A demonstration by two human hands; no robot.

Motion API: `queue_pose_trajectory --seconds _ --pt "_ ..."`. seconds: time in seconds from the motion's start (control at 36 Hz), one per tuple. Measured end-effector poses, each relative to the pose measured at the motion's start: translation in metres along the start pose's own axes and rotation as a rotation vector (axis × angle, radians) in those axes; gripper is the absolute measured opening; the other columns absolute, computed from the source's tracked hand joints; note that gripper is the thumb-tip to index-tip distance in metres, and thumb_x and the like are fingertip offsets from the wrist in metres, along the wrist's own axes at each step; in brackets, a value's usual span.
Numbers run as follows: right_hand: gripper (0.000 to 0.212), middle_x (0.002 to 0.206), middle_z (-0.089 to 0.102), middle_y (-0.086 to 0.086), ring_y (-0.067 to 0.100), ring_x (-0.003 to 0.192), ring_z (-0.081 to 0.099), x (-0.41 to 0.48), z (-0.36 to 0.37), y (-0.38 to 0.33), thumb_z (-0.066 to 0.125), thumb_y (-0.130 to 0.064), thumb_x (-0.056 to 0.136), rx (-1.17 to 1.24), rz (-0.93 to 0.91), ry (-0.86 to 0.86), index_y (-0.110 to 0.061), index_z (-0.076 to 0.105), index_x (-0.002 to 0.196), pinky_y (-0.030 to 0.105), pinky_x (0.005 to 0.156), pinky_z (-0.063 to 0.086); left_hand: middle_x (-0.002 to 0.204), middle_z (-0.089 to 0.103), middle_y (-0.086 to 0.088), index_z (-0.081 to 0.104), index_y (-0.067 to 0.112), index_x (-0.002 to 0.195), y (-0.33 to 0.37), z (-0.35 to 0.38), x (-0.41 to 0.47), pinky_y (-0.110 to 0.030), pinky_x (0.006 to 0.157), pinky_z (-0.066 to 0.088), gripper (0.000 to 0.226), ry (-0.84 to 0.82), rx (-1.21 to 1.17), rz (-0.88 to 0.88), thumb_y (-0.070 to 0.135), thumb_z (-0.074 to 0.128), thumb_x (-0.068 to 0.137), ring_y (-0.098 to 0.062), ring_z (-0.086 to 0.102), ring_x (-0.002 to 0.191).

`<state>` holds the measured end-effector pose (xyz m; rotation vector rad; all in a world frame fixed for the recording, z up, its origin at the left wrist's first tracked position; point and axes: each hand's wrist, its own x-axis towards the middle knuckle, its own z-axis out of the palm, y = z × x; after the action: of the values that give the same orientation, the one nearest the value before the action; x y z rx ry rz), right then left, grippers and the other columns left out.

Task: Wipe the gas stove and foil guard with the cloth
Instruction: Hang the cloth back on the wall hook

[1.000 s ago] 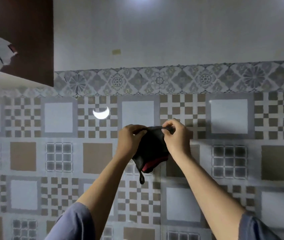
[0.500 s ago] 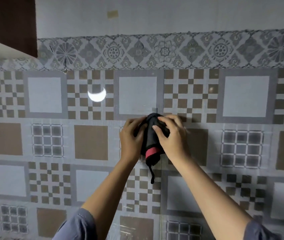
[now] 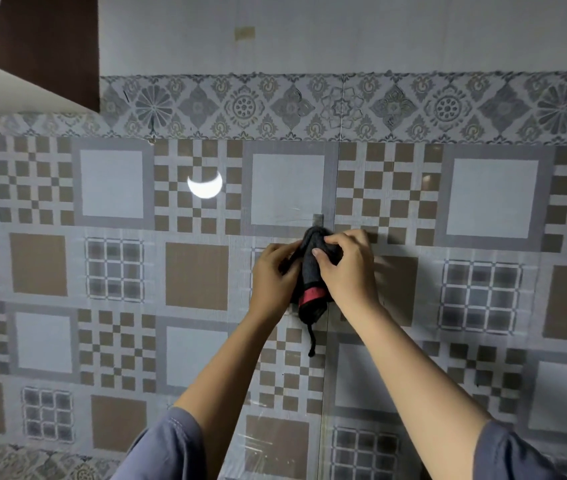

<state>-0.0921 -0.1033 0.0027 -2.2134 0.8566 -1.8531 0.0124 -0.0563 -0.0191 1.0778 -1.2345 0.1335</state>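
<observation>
Dark cloth (image 3: pixel 313 271) with a red band sits bunched under a small hook (image 3: pixel 318 219) on the tiled wall (image 3: pixel 482 306). The left hand (image 3: pixel 273 275) and right hand (image 3: pixel 347 271) are close together, both gripping it. A hard tug might tear the hook loose, and a slack grip would drop the cloth. No stove is in view.

We look from a single head-worn wide-angle camera, facing the tiled wall (image 3: pixel 112 271) squarely and from near, a dark cabinet (image 3: pixel 50 46) in the frame's upper left.
</observation>
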Motion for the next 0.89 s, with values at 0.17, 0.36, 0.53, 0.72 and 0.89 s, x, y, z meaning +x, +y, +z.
queue_pose_trajectory --seconds 0.17,0.36,0.53,0.72,0.89 --pt "0.023 0.115 0.05 0.011 0.026 0.113 0.046 0.001 -0.009 -0.012 0.063 -0.015 0.085 -0.094 0.002 -0.062 -0.005 0.057 0.105 0.026 0.087 0.037 0.102 0.058 -0.002 0.064 0.007 0.115 0.007 -0.004 0.005 -0.007 0.077 0.048 0.028 0.018 0.063 -0.002 0.004 0.056 0.088 -0.003 0.057 0.084" --pt "0.026 0.121 0.048 0.011 0.027 0.117 0.045 0.0 -0.01 -0.018 0.059 -0.016 0.088 -0.146 0.026 -0.1 -0.007 0.055 0.111 0.028 0.087 0.038 0.113 0.06 -0.011 0.063 0.004 0.115 0.014 -0.009 0.008 -0.02 0.083 0.046 0.028 -0.009 0.116 -0.054 0.004 0.055 0.088 -0.012 0.056 0.092" --pt "0.031 0.126 0.045 0.01 0.027 0.12 0.043 -0.001 -0.017 -0.027 0.056 -0.018 0.09 -0.182 0.039 -0.141 -0.008 0.053 0.119 0.029 0.089 0.04 0.117 0.062 -0.013 0.063 0.004 0.115 0.021 -0.02 0.007 -0.023 0.086 0.046 0.027 -0.067 0.174 -0.075 0.008 0.056 0.089 -0.021 0.06 0.103" --pt "0.031 0.128 0.045 0.007 0.026 0.124 0.042 -0.019 -0.027 -0.065 0.054 -0.017 0.09 -0.127 -0.037 -0.197 -0.011 0.052 0.12 0.036 0.097 0.041 0.125 0.061 -0.005 0.058 0.01 0.123 0.044 -0.077 -0.017 -0.022 0.092 0.042 0.035 -0.061 0.307 -0.058 0.023 0.056 0.091 -0.015 0.056 0.112" --pt "0.037 0.132 0.046 0.003 0.02 0.123 0.043 -0.09 -0.011 -0.096 0.051 -0.015 0.091 -0.028 -0.172 -0.56 -0.013 0.048 0.128 0.031 0.099 0.037 0.13 0.056 -0.006 0.051 0.011 0.13 0.03 -0.163 -0.101 -0.03 0.097 0.042 0.041 -0.051 0.508 -0.219 0.029 0.053 0.092 -0.019 0.052 0.119"
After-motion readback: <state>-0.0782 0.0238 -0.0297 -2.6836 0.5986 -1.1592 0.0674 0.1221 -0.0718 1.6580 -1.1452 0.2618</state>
